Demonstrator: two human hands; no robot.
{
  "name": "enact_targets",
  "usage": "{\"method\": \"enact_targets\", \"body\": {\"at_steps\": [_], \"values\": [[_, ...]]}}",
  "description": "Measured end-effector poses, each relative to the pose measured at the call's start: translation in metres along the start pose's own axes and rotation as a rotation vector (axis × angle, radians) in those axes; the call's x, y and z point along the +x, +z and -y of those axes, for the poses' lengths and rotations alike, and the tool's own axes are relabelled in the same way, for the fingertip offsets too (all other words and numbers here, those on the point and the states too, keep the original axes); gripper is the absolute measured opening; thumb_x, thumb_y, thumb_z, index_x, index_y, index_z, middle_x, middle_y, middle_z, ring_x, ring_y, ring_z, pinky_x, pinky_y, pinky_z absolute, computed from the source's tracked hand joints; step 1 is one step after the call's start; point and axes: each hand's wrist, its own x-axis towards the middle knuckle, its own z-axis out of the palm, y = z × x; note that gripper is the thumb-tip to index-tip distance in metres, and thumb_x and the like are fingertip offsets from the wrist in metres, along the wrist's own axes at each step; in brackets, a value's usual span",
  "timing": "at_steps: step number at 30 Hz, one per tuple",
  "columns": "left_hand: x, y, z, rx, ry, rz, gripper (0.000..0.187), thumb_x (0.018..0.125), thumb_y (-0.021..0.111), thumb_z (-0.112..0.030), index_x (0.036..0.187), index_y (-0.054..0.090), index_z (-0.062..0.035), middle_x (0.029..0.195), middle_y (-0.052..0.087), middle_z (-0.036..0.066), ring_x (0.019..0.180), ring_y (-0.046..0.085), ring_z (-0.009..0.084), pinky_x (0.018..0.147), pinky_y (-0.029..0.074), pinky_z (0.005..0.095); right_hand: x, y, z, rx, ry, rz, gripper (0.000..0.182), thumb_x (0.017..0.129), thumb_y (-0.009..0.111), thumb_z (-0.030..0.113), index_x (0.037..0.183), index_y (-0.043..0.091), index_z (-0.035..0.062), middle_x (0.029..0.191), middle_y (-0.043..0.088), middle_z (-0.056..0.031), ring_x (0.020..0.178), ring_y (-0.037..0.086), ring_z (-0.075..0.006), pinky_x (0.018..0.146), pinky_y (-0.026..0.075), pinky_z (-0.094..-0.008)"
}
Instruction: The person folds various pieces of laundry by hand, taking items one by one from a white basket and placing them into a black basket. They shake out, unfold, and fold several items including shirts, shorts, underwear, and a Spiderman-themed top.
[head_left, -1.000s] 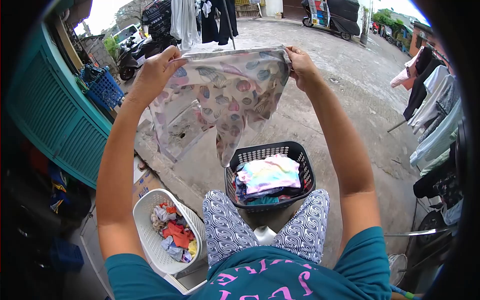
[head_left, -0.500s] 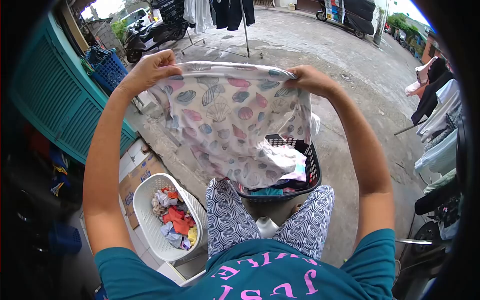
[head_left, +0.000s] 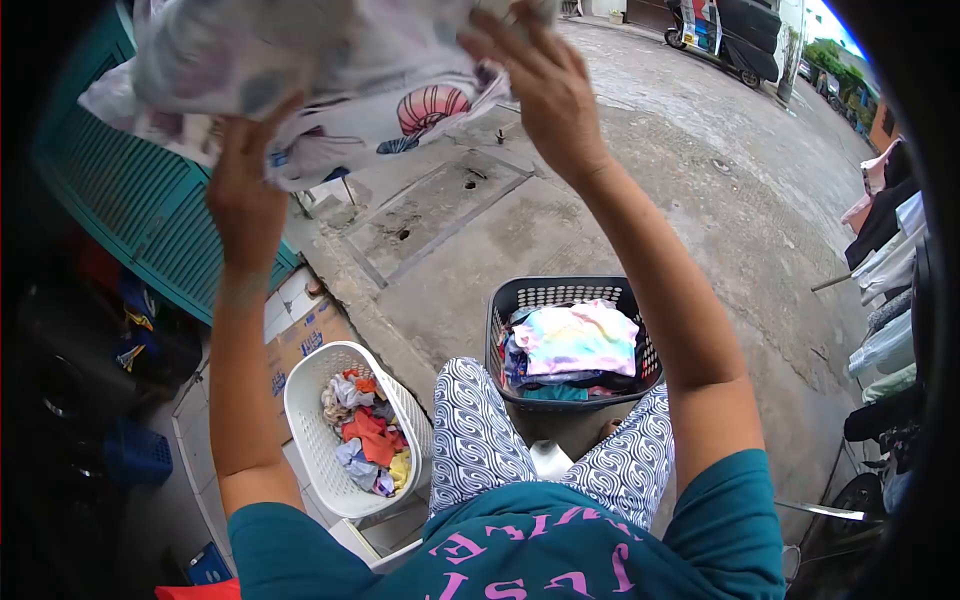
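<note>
A white cloth printed with seashells [head_left: 380, 110] is raised at the top of the view, partly cut off and smeared by motion. My left hand [head_left: 250, 185] grips its lower edge on the left. At the right end, my right hand [head_left: 550, 100] has hold of the cloth too, its fingertips blurred. In front of my knees stands a dark laundry basket [head_left: 575, 404] with a folded tie-dye garment [head_left: 580, 338] on top of other clothes. Beside my left leg, a white basket [head_left: 300, 400] holds small crumpled pieces, orange, yellow and grey among them.
Teal louvred shutters [head_left: 150, 210] line the left side. A flattened cardboard box [head_left: 305, 345] lies near the white basket. Clothes hang on a rack [head_left: 885, 320] at the right. Farther off, a dark covered vehicle [head_left: 735, 40] is parked on the concrete [head_left: 700, 170].
Both hands have lifted the seashell cloth up and to the left, and it has swung upward. The dark basket and the tie-dye garment are now uncovered.
</note>
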Motion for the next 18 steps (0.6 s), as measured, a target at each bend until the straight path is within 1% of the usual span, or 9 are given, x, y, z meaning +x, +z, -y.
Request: {"method": "enact_targets", "body": {"at_steps": [1,2,3,4,5,7,10,14,18], "values": [[-0.049,0.041,0.003,0.075,-0.058,0.711,0.030,0.075,0.052,-0.001,0.104,0.058,-0.0064,0.098,0.057,0.016,0.092,0.057,0.0263,0.078,0.046,0.0322,-0.007,0.007,-0.006,-0.043,-0.050,-0.054,0.041,0.076,0.048,0.004,0.114,0.055,0.0160,0.119,0.051,-0.0114,0.110,0.048,-0.0280,0.090,0.037,-0.0388],[-0.128,0.058,0.013,-0.273,-0.314,0.956,0.027,0.073,0.057,-0.008,0.099,0.059,-0.0017,0.100,0.057,0.017,0.094,0.056,0.0287,0.084,0.041,0.0359,-0.037,0.025,0.000,-0.047,-0.061,-0.061,0.041,0.076,0.048,0.004,0.114,0.055,0.0160,0.119,0.051,-0.0114,0.110,0.048,-0.0280,0.090,0.037,-0.0388],[-0.178,0.090,0.032,-0.432,-0.029,1.810,0.032,0.070,0.061,-0.012,0.099,0.059,-0.0001,0.100,0.059,0.017,0.092,0.056,0.0260,0.087,0.039,0.0322,-0.077,0.045,0.000,0.290,0.178,0.700,0.043,0.073,0.049,0.001,0.115,0.054,0.0103,0.115,0.055,-0.0103,0.105,0.050,-0.0222,0.090,0.038,-0.0351],[-0.195,0.082,0.031,-0.745,-0.445,1.809,0.036,0.069,0.066,-0.014,0.102,0.059,0.0000,0.096,0.062,0.013,0.090,0.056,0.0193,0.085,0.039,0.0266,-0.096,0.055,-0.007,0.620,0.431,1.463,0.045,0.071,0.050,-0.003,0.116,0.053,0.0045,0.112,0.058,-0.0092,0.100,0.051,-0.0165,0.089,0.038,-0.0314],[-0.188,0.081,0.035,-0.747,-0.451,1.798,0.036,0.069,0.066,-0.014,0.102,0.059,0.0000,0.096,0.062,0.013,0.090,0.056,0.0193,0.085,0.039,0.0266,-0.091,0.049,-0.014,0.610,0.425,1.465,0.045,0.071,0.050,-0.003,0.116,0.053,0.0045,0.112,0.058,-0.0092,0.100,0.051,-0.0165,0.089,0.038,-0.0314],[-0.193,0.058,0.038,-1.020,-0.857,1.685,0.038,0.070,0.068,-0.015,0.104,0.059,-0.0015,0.096,0.062,0.005,0.088,0.055,0.0137,0.084,0.038,0.0238,-0.105,0.046,-0.007,0.921,0.730,1.252,0.049,0.067,0.050,-0.005,0.115,0.054,0.0038,0.105,0.060,-0.0078,0.095,0.053,-0.0135,0.085,0.040,-0.0285],[-0.164,0.041,0.032,-1.131,-1.053,1.498,0.033,0.074,0.068,-0.024,0.099,0.061,-0.0039,0.089,0.060,-0.002,0.083,0.051,0.0084,0.077,0.038,0.0229,-0.103,0.043,0.001,1.085,0.840,0.878,0.045,0.065,0.045,-0.006,0.107,0.057,0.0039,0.087,0.061,-0.0037,0.076,0.055,-0.0138,0.073,0.043,-0.0249],[-0.144,0.047,0.038,-1.219,-1.049,1.306,0.023,0.078,0.065,-0.027,0.090,0.061,-0.0076,0.081,0.055,-0.005,0.079,0.046,0.0055,0.074,0.034,0.0205,-0.084,0.023,0.009,1.329,0.913,0.685,0.037,0.065,0.047,0.008,0.100,0.057,0.0049,0.079,0.055,-0.0001,0.071,0.050,-0.0108,0.063,0.040,-0.0231],[-0.127,0.044,0.031,-1.269,-1.047,1.092,0.015,0.083,0.059,-0.025,0.084,0.054,-0.0115,0.075,0.048,-0.008,0.076,0.042,0.0029,0.072,0.032,0.0188,-0.077,0.008,0.006,1.368,0.957,0.659,0.023,0.067,0.057,0.018,0.087,0.055,0.0086,0.074,0.051,0.0029,0.067,0.046,-0.0082,0.061,0.038,-0.0214]]}}
